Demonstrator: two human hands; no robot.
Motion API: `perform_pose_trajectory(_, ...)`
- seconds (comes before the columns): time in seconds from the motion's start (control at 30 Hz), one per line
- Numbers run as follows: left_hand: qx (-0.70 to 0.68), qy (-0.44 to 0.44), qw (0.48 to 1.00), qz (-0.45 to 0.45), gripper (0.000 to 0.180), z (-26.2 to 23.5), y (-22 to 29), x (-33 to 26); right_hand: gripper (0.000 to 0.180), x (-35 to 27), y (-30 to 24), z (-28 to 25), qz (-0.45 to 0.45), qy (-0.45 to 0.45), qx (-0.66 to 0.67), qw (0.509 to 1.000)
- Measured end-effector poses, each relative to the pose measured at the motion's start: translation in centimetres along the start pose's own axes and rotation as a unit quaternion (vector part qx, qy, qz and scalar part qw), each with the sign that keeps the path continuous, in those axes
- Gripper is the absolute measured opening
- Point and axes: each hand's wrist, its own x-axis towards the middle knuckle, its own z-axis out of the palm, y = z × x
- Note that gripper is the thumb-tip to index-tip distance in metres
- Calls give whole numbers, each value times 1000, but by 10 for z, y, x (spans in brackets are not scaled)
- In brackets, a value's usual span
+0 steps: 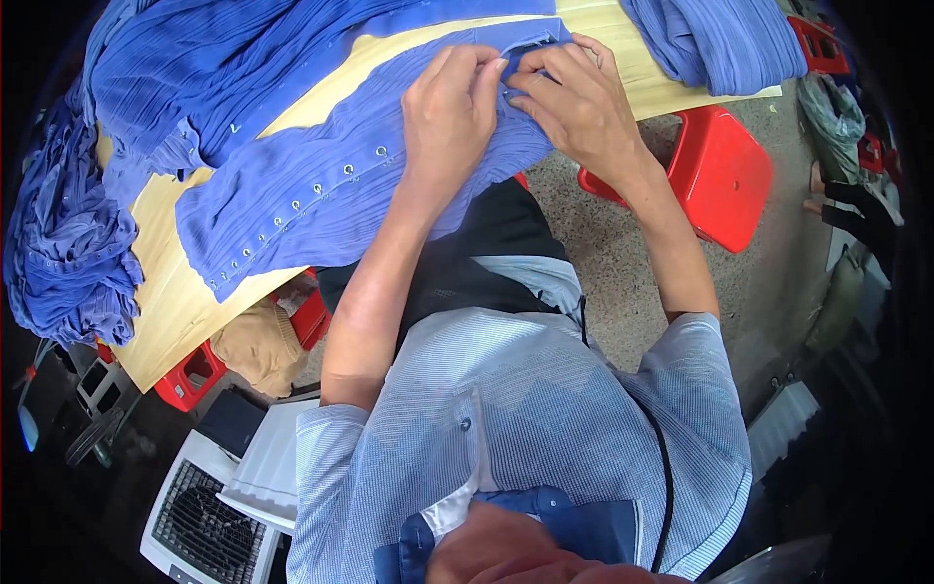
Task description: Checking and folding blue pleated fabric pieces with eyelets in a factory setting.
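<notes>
A blue crinkled garment [331, 219] lies across the table's near edge, with a row of metal eyelets running along its front. My left hand [449, 115] is closed, thumb and forefinger pinched at the garment's far right end. Just to the right, my right hand [576, 105] has its fingers curled on the same end, beside a darker blue opening. The two hands are close together but apart. What lies beneath the right fingers is partly hidden.
More blue garments heap at the table's far left [214, 78] and hang over its left side [73, 243]. A folded blue stack [720, 44] sits at the far right of the yellowish table [180, 316]. A red stool [725, 180] stands right; a white fan unit [209, 516] is lower left.
</notes>
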Motion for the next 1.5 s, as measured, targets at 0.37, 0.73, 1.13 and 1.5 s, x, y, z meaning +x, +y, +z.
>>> perform_pose_trajectory(0.37, 2, 4, 1000, -3, 9, 0, 0, -1, 18, -5, 1, 7, -19, 104, 25, 994)
perform_pose_trajectory(0.73, -2, 10, 1000, 5, 9, 2, -4, 0, 30, -4, 9, 3, -72, 59, 31, 995)
perform_pose_trajectory(1.13, -14, -23, 1000, 0, 8, -1, 0, -1, 13, 12, 9, 2, 23, 55, 115, 992)
perform_pose_trajectory(1.5, 12, -38, 999, 33, 8, -3, 0, -1, 13, 14, 10, 1, -40, 75, 0, 996)
